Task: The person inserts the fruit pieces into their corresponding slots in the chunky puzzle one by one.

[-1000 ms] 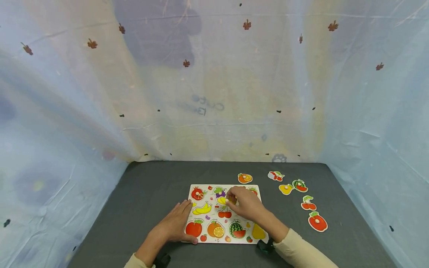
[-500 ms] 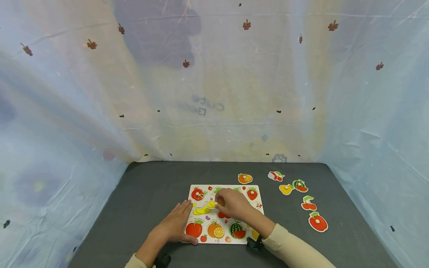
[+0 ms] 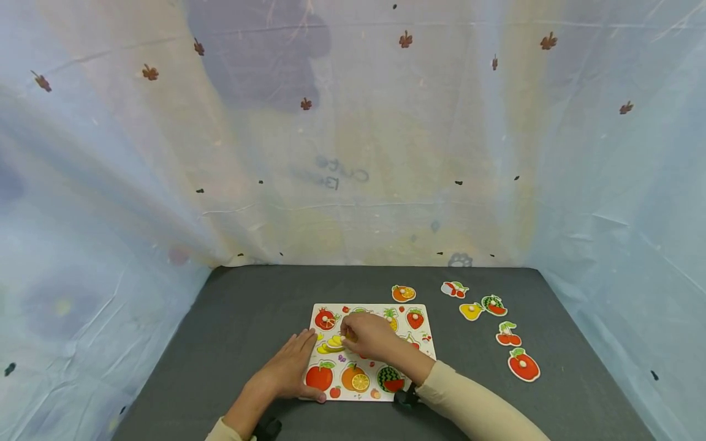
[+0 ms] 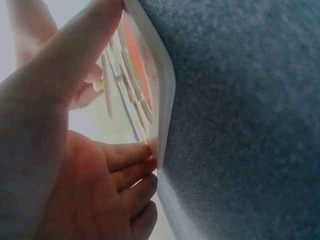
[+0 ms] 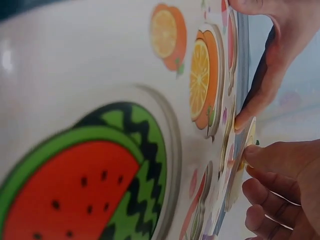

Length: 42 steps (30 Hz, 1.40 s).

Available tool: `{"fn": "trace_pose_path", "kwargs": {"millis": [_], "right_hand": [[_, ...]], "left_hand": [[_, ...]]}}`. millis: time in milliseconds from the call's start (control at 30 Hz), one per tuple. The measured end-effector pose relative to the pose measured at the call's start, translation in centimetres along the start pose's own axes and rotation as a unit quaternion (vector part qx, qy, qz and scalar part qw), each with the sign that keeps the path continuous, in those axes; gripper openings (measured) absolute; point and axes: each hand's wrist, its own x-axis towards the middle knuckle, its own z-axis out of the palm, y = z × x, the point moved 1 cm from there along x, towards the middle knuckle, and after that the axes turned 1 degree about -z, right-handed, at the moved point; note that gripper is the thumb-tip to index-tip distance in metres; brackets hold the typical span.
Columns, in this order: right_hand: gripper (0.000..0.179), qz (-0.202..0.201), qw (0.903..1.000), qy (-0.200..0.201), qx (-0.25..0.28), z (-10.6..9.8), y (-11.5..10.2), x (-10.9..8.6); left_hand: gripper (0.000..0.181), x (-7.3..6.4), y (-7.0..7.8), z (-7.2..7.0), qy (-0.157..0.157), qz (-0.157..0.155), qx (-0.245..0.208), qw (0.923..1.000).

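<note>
My right hand (image 3: 366, 335) pinches a banana puzzle piece (image 3: 335, 341), whose yellow end shows past the thumb right over the printed bananas. In the right wrist view the piece (image 5: 234, 175) appears edge-on, close over the white fruit puzzle board (image 3: 377, 308). My left hand (image 3: 287, 367) rests along the board's left edge, its fingers extended and the thumb at the near left corner. A tomato-like red fruit (image 3: 318, 376), an orange (image 3: 355, 378) and a watermelon (image 3: 390, 378) are pictured along the near row. Behind the right hand, part of the grape picture is hidden.
Loose knobbed pieces lie on the dark table (image 3: 265, 300): an orange (image 3: 403, 293) behind the board, and to the right a pear (image 3: 470, 312), a watermelon (image 3: 494, 305), cherries (image 3: 508, 335) and a large red fruit (image 3: 523, 365). A printed curtain (image 3: 353, 147) surrounds the table.
My right hand has moved left across the board with the banana piece, uncovering the strawberry and pineapple at the right. The left hand stays in place.
</note>
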Motion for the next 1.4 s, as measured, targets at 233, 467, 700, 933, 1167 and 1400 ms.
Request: {"fn": "trace_pose_path", "kwargs": {"millis": [233,467,700,933,1167,1400], "right_hand": [[0.014,-0.016,0.9998,-0.01,-0.012,0.4,-0.8,0.8],[0.013,-0.008,0.9997,-0.02,-0.015,0.6,-1.4,1.1],[0.012,-0.009,0.9995,-0.027,-0.013,0.7,-1.7,1.4],[0.013,-0.006,0.999,-0.032,-0.029,1.2,-1.8,1.7],[0.013,-0.008,0.999,-0.033,-0.028,1.2,-2.0,1.8],[0.014,-0.005,0.9987,-0.038,-0.034,1.6,-1.9,1.9]], "left_hand": [[0.131,-0.2,0.3,-0.3,-0.006,-0.009,-0.002,0.9999],[0.13,-0.3,0.3,-0.4,-0.002,0.001,-0.001,1.0],[0.13,-0.3,0.4,-0.6,-0.009,-0.006,-0.004,0.9999],[0.131,-0.3,0.4,-0.6,-0.007,-0.005,-0.009,0.9999],[0.131,-0.1,-0.2,-0.1,0.009,0.021,-0.006,0.9997],[0.129,-0.2,0.5,-0.7,-0.002,0.011,-0.007,0.9999]]}}
